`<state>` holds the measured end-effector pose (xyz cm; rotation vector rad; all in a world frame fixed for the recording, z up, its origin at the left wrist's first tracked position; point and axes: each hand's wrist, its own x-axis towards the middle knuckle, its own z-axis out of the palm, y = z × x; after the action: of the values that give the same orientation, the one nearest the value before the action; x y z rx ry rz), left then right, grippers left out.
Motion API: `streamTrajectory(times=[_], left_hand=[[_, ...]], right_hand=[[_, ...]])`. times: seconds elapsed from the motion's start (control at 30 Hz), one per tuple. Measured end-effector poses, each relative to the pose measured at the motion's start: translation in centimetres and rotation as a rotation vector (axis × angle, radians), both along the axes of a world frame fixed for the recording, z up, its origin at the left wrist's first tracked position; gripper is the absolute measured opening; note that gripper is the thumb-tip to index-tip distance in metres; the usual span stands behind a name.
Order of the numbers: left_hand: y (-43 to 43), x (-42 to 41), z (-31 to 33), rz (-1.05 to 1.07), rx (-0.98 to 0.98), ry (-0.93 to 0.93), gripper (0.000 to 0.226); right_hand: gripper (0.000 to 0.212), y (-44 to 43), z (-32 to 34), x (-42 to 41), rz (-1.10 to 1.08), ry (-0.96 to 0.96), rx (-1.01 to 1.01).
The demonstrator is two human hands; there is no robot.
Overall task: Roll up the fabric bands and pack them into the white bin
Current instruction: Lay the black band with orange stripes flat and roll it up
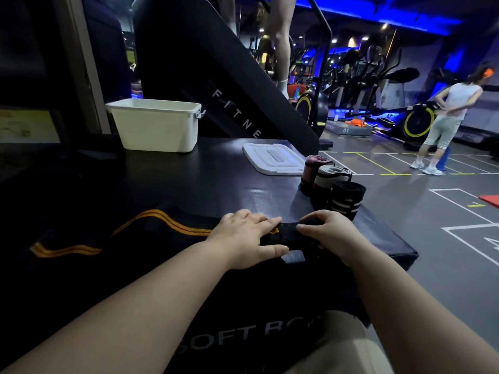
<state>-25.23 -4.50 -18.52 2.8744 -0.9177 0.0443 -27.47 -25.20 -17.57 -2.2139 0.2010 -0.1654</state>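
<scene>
The black soft box (189, 184) reads "SOFT BO" on its near side; behind it a black sloped machine (216, 76) shows "FITNE". The white bin (156, 128) stands at the box's far left, its lid (272, 157) flat at the far right. The black orange-striped band (162, 222) runs left to right along the box's near edge. Three rolled bands (332, 184) stand upright at the right edge. The left hand (243, 233) presses flat on the band; the right hand (329, 233) curls round its rolled end.

The white bin (156, 128) hides its inside. The left hand (243, 234) and right hand (330, 234) cover most of the rolled end of the black band (287, 234).
</scene>
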Motion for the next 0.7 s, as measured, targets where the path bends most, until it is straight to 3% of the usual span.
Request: streamTrajectory(times=[0.33, 0.7], left_hand=[[0.5, -0.2, 0.4, -0.016, 0.055, -0.008, 0.073], [4.1, -1.2, 0.6, 0.070, 0.064, 0.026, 0.090]], right_hand=[[0.015, -0.1, -0.2, 0.2, -0.006, 0.011, 0.058], [0.018, 0.1, -0.4, 0.1, -0.025, -0.005, -0.002]])
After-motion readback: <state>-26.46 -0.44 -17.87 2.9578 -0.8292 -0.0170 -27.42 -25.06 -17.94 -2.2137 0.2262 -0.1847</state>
